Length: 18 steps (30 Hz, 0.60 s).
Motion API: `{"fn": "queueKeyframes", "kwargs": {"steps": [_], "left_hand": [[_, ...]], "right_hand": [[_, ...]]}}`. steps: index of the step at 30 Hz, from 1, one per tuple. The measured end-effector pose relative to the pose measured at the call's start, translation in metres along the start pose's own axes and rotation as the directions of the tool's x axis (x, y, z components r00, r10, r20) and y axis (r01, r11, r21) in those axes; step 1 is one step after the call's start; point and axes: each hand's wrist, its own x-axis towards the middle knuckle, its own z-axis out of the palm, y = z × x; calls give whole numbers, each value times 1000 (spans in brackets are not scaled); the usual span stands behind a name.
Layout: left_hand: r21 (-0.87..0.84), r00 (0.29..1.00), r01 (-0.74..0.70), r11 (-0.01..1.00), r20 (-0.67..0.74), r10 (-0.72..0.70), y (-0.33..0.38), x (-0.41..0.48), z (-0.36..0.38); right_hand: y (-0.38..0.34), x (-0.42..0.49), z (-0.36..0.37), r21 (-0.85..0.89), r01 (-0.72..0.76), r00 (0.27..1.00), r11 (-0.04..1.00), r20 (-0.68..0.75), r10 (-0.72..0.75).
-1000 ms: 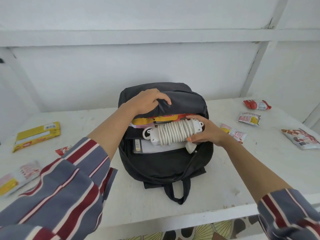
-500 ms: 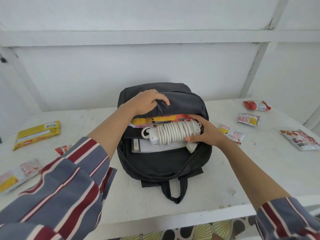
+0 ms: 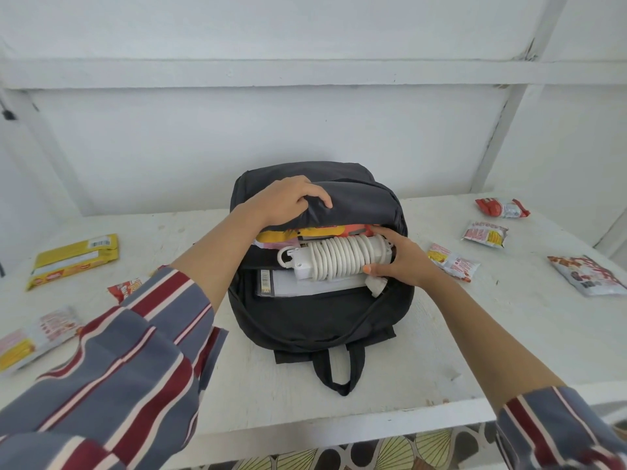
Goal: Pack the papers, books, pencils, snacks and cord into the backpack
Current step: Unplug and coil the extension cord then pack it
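Note:
A black backpack (image 3: 325,317) lies open on the white table (image 3: 475,334). My left hand (image 3: 288,198) grips its upper flap and holds it up. My right hand (image 3: 400,259) holds the right end of a white power strip with its cord wound around it (image 3: 336,257), lying across the bag's opening. Under the cord, papers (image 3: 305,286) and a yellow-orange book (image 3: 305,234) show inside the bag. Snack packets lie on the table: three on the right (image 3: 453,261) (image 3: 485,234) (image 3: 502,207), a small red one (image 3: 124,288) on the left.
A yellow packet (image 3: 73,261) and a white-yellow packet (image 3: 34,337) lie at the left. A larger snack bag (image 3: 587,274) sits at the far right. A white wall with beams rises right behind the bag. The table's front edge is close to me.
My right hand has pushed the wound cord slightly left and deeper into the bag's opening. My left hand still holds the flap up.

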Motion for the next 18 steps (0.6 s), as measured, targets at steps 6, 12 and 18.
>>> {"fn": "queueKeyframes", "kwargs": {"steps": [6,12,18], "left_hand": [[-107,1000,18,994,-16,-20,10,-10,-7],[-349,990,129,928,-13,-143,10,-21,-11],[-610,864,169,774,-286,-414,-4,-33,-6]], "right_hand": [[-5,-8,-7,56,-21,998,998,55,18],[-19,-19,-56,162,-46,986,986,-152,71],[-27,-5,-64,446,-96,986,890,-81,147]]}}
